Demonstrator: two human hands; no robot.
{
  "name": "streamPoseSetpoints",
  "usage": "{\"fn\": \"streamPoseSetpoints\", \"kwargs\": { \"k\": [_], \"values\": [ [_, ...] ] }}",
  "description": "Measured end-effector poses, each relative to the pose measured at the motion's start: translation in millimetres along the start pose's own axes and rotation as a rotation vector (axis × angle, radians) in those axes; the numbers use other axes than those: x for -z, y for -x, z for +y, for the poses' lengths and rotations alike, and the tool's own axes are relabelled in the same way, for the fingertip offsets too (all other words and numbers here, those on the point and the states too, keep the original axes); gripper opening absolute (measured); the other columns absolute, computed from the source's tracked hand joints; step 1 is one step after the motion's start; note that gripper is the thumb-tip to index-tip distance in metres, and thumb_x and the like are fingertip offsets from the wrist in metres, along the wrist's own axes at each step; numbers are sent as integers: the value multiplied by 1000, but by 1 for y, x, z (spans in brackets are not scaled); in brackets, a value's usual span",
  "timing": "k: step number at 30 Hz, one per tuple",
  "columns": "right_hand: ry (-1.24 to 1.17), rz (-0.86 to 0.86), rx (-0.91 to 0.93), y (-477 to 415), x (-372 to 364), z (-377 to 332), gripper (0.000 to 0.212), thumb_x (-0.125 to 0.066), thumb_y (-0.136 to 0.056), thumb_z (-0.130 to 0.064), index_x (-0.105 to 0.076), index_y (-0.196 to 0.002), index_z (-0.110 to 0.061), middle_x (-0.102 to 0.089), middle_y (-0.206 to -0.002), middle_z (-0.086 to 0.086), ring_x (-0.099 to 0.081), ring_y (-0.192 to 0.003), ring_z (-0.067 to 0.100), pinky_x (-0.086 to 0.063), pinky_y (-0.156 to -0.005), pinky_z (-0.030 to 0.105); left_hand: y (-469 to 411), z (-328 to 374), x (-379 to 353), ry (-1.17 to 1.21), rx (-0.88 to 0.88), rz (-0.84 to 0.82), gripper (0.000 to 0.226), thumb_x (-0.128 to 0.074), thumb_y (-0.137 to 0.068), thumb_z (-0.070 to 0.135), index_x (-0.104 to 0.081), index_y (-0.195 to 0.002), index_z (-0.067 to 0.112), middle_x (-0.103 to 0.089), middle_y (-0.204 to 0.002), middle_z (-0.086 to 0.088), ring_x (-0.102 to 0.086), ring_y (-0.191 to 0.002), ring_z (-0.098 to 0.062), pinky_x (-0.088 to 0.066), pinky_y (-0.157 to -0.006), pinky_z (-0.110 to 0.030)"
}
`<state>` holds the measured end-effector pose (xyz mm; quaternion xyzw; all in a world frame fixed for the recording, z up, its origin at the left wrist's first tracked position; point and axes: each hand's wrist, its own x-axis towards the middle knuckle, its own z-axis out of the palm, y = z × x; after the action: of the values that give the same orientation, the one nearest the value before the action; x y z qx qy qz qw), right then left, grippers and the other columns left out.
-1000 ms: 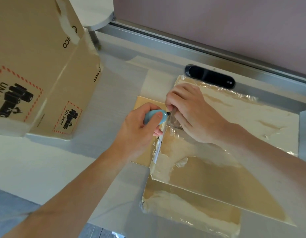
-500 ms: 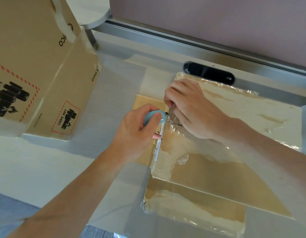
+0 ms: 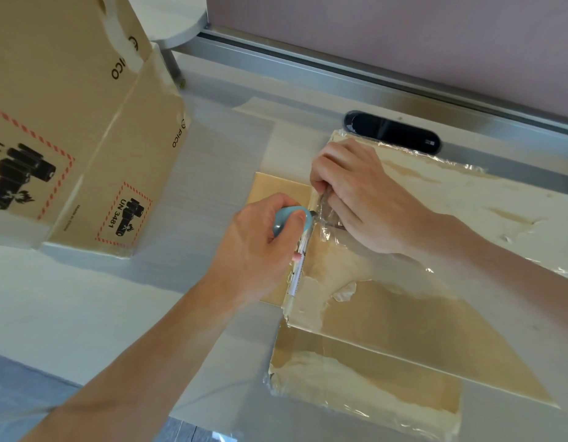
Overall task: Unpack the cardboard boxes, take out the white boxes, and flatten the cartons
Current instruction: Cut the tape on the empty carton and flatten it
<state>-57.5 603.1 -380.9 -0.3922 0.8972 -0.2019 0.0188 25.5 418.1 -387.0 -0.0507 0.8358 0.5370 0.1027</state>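
Film-wrapped flat carton on the table, left hand closed around a blue cutter at its edge, right hand pinching film; upright PICO carton stands far-left, black slot beyond.

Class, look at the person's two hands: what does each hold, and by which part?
Left hand: a light-blue cutter, gripped around its handle. Right hand: clear plastic wrap, pinched at its bunched edge beside the blade.

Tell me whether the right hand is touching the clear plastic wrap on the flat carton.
Touching. The head view shows the right hand pinching a bunched fold of the clear plastic wrap between its fingers, beside the blue cutter in the left hand.
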Motion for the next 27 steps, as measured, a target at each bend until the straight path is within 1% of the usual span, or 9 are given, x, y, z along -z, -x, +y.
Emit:
{"fn": "streamPoseSetpoints", "kwargs": {
  "k": [2, 3, 5, 6, 8, 12, 16, 21, 27],
  "values": [
    [2, -2, 4, 0, 0, 0, 23, -29, -86, -7, -50, -94, -13, -48, -103, -1, -44, -103, 25, -32, -100, 35, 0, 1, 2, 16, 30, -32, 20, -53, -106, 25, -68, -93, 24, -60, -63, 22, -68, -54, -6, -64, -66, -44],
    [3, -2, 7, 1, -1, 0, 23, -29, -86, -7, -50, -94, -13, -48, -103, -1, -44, -103, 25, -33, -100, 35, 0, 1, 2, 22, 40, -44, 20, -53, -106, 25, -68, -93, 23, -60, -62, 22, -67, -53, -6, -64, -67, -48],
    [-2, 4, 11, 1, -1, 1, 23, -29, -86, -8, -49, -94, -13, -47, -103, -2, -43, -102, 24, -32, -100, 34, 4, 3, 3, 8, 44, -45, 20, -54, -105, 25, -68, -92, 23, -63, -69, 17, -71, -58, -5, -61, -60, -32],
    [-6, 6, 11, 1, -1, 1, 23, -28, -87, -9, -49, -93, -14, -46, -103, -3, -42, -101, 22, -31, -100, 33, 6, 4, 3, -3, 44, -39, 20, -54, -105, 25, -68, -91, 24, -66, -74, 14, -73, -61, -5, -53, -52, -19],
    [-12, 7, 8, 1, -1, 1, 23, -27, -88, -11, -49, -93, -14, -45, -102, -3, -41, -101, 21, -29, -99, 30, 8, 7, 1, -22, 56, -20, 20, -54, -105, 25, -68, -91, 22, -68, -77, 7, -74, -63, -4, -38, -46, -9],
    [-9, 0, 2, 1, -1, 1, 22, -28, -87, -9, -49, -93, -14, -47, -102, -2, -42, -100, 23, -30, -100, 32, 12, 12, 0, -33, 77, -3, 20, -54, -105, 22, -67, -90, 19, -66, -71, 5, -74, -62, -3, -34, -44, -7],
    [3, -3, 2, 1, -1, 0, 22, -29, -87, -8, -49, -93, -14, -48, -103, -1, -44, -101, 25, -33, -100, 36, 17, 13, 2, -42, 89, 10, 21, -53, -104, 22, -67, -88, 20, -65, -66, 13, -74, -61, -4, -33, -43, -7],
    [8, -9, 2, 2, -1, 0, 22, -30, -88, -9, -51, -94, -13, -51, -104, 1, -46, -103, 26, -33, -103, 36, 24, 12, 0, -80, 80, 18, 20, -54, -103, 24, -68, -90, 19, -68, -70, 6, -73, -63, -4, -39, -49, -11],
    [12, -13, -1, 3, 0, -1, 23, -29, -87, -8, -51, -94, -13, -51, -104, 2, -46, -102, 26, -33, -103, 36, 27, 12, 1, -90, 80, 4, 20, -54, -104, 22, -68, -90, 20, -69, -74, 11, -74, -66, -2, -46, -50, -15]
  ]
}}
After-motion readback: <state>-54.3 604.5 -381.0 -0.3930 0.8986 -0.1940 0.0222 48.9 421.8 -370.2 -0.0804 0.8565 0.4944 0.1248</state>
